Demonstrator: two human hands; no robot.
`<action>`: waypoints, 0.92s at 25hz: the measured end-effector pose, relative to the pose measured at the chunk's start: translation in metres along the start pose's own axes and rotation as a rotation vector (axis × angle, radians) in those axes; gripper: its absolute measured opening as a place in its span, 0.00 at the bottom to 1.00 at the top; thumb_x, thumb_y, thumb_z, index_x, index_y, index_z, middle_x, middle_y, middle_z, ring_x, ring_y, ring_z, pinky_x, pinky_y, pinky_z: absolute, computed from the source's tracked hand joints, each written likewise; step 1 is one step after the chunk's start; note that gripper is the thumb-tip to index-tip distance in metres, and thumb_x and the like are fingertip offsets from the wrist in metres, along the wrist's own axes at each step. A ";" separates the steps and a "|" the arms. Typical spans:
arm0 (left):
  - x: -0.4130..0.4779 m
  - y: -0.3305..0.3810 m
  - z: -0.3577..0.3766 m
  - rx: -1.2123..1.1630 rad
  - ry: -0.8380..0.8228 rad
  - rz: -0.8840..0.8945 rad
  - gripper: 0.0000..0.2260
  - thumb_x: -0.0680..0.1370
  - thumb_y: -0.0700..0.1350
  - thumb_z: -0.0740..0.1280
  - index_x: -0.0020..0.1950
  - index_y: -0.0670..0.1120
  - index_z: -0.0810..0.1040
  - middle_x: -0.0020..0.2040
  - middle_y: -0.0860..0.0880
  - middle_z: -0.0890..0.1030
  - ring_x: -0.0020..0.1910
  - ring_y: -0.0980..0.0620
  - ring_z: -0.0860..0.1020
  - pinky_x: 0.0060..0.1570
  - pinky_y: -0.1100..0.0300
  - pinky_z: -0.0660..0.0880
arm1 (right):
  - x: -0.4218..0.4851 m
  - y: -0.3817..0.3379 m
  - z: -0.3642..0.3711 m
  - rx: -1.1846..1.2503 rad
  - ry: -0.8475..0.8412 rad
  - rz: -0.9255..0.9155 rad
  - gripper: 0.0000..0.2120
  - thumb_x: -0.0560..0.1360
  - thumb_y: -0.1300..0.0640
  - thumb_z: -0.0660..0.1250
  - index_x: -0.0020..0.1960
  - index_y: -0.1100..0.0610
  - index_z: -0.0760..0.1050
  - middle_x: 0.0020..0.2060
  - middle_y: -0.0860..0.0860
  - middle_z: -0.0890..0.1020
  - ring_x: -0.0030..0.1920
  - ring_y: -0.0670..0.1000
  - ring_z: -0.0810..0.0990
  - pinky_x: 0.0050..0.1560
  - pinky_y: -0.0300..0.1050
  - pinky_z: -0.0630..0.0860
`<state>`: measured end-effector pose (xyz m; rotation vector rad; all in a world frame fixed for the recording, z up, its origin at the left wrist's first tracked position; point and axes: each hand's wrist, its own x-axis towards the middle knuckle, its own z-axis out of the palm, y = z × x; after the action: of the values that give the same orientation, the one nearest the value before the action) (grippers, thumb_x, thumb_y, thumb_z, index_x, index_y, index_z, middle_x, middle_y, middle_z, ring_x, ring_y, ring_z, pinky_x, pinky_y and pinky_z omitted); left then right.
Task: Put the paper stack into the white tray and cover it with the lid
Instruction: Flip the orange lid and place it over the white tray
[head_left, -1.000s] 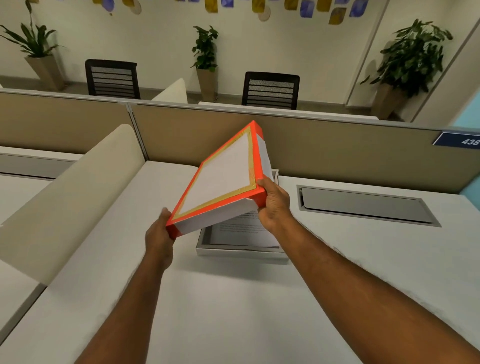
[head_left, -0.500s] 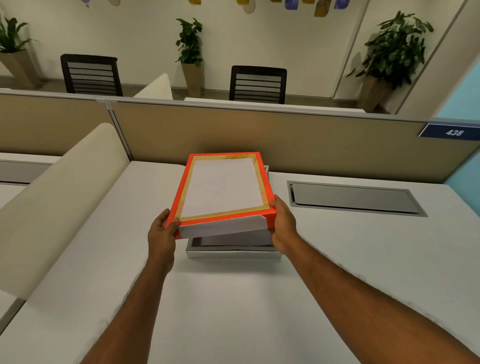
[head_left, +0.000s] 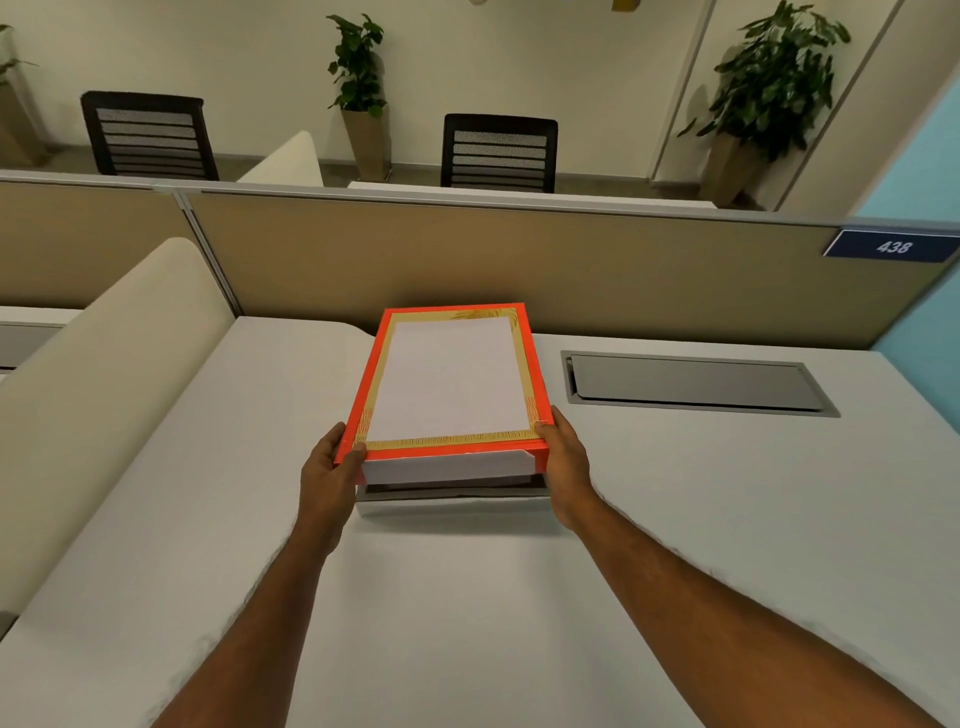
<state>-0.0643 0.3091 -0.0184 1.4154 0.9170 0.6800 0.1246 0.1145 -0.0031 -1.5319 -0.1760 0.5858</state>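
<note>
orange-edged lid (head_left: 451, 383) with a gold inner border and a white centre panel, held level just above the white tray (head_left: 452, 500), nearly lined up with it. near end of lid raised enough to show a dark gap between its white front wall and the tray's near rim; far end hidden, cannot tell whether touching there. left hand (head_left: 331, 477) at the lid's near left corner, thumb on top of the orange edge, fingers (head_left: 347, 453) wrapped around the side, grasping the lid. right hand (head_left: 565, 463) at the near right corner, thumb tip on the top edge, remaining fingers tucked under or behind the side wall, also grasping the lid. both forearms reaching in from the near edge, bare.

paper stack not visible under the lid; presence inside the tray cannot be told from here. tray resting on the pale grey tabletop (head_left: 467, 623), towards its far middle, close to the tan partition (head_left: 519, 260).

right of the tray, well apart, a grey cable flap (head_left: 696, 384) set flush into the tabletop. further right on the partition, a dark blue plate (head_left: 891, 247) reading 438. left, a cream rounded divider (head_left: 98, 384) running from near to far along the tabletop's edge. beyond the partition, two black mesh chairs (head_left: 500, 151) and potted plants (head_left: 774, 83) against a cream wall.
</note>
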 end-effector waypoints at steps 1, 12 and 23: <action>0.001 -0.001 0.001 0.007 -0.006 -0.003 0.20 0.82 0.44 0.62 0.74 0.45 0.68 0.63 0.49 0.74 0.60 0.47 0.74 0.57 0.53 0.74 | 0.002 0.001 0.000 -0.008 0.002 0.005 0.20 0.82 0.54 0.57 0.73 0.54 0.67 0.63 0.53 0.79 0.59 0.55 0.80 0.54 0.45 0.80; -0.003 -0.025 0.002 0.121 -0.068 -0.007 0.21 0.82 0.45 0.62 0.75 0.47 0.66 0.64 0.49 0.75 0.59 0.47 0.76 0.48 0.61 0.77 | 0.000 0.027 -0.011 -0.114 0.012 0.076 0.12 0.83 0.53 0.56 0.65 0.46 0.69 0.48 0.40 0.80 0.46 0.45 0.81 0.34 0.32 0.80; -0.014 -0.048 0.002 0.207 -0.052 -0.020 0.21 0.81 0.47 0.63 0.74 0.47 0.66 0.68 0.47 0.75 0.61 0.48 0.76 0.55 0.56 0.76 | -0.003 0.051 -0.032 -0.266 -0.017 0.009 0.16 0.82 0.52 0.58 0.68 0.53 0.71 0.60 0.52 0.81 0.51 0.48 0.83 0.53 0.43 0.82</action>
<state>-0.0758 0.2929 -0.0645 1.5967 0.9808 0.5426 0.1240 0.0813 -0.0532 -1.7861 -0.2688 0.6005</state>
